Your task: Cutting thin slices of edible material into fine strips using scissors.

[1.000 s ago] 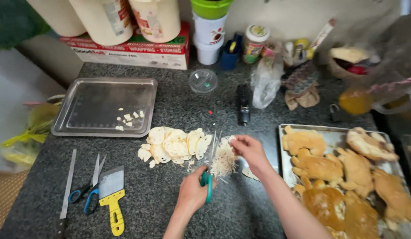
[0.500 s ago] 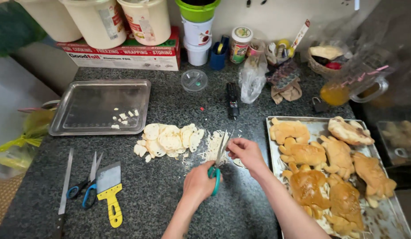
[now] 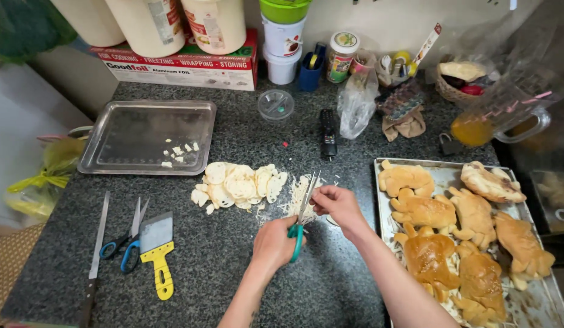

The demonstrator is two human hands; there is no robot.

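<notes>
Two hands work mid-counter: your left hand (image 3: pixel 273 243) grips green-handled scissors (image 3: pixel 301 214), your right hand (image 3: pixel 335 203) pinches pale shreds (image 3: pixel 293 197); a red-and-white foil carton (image 3: pixel 184 64) lines the back edge.

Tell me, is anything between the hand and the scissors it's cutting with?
No. The left hand holds the green-handled scissors directly. The right hand pinches something pale right at the blades, above the pile of shreds. Nothing visible sits between.

Soft, even indoor light; sharp centre, faint glare on the empty metal tray (image 3: pixel 112 130), edges bowed by wide lens, right side blurred.
</notes>
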